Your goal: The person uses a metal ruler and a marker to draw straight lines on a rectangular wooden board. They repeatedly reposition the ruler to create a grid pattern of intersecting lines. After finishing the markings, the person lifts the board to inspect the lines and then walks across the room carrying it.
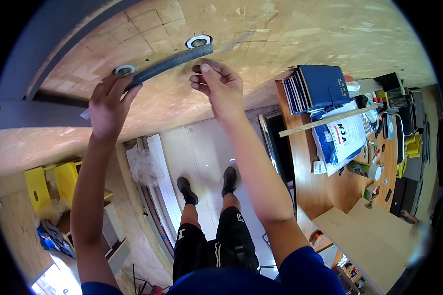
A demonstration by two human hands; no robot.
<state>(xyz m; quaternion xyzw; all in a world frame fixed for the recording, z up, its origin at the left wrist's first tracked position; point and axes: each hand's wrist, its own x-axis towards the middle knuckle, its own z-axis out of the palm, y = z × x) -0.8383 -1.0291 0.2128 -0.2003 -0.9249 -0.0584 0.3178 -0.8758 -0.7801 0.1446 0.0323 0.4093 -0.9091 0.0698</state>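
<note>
My left hand point(108, 101) is closed around the left end of a dark grey flat strip point(174, 62), which lies along the wooden board surface point(261, 29) and slants up to the right. Just below the strip's free right end is my right hand point(221, 86), apart from it. The right thumb and fingers are bent together in a pinch; whatever may be between them is too small or hidden to make out. Two round white-rimmed fittings sit in the board beside the strip: one ring point(199, 42) by its right end, another ring point(124, 70) near my left fingers.
A grey metal frame point(39, 115) edges the board at left. On the right stands a wooden desk point(320, 191) with dark blue notebooks point(325, 86), a blue-and-white bag point(337, 140) and a thin wooden stick point(325, 121). Yellow plastic pieces point(37, 187) lie lower left; a chair point(273, 147) stands beside the desk.
</note>
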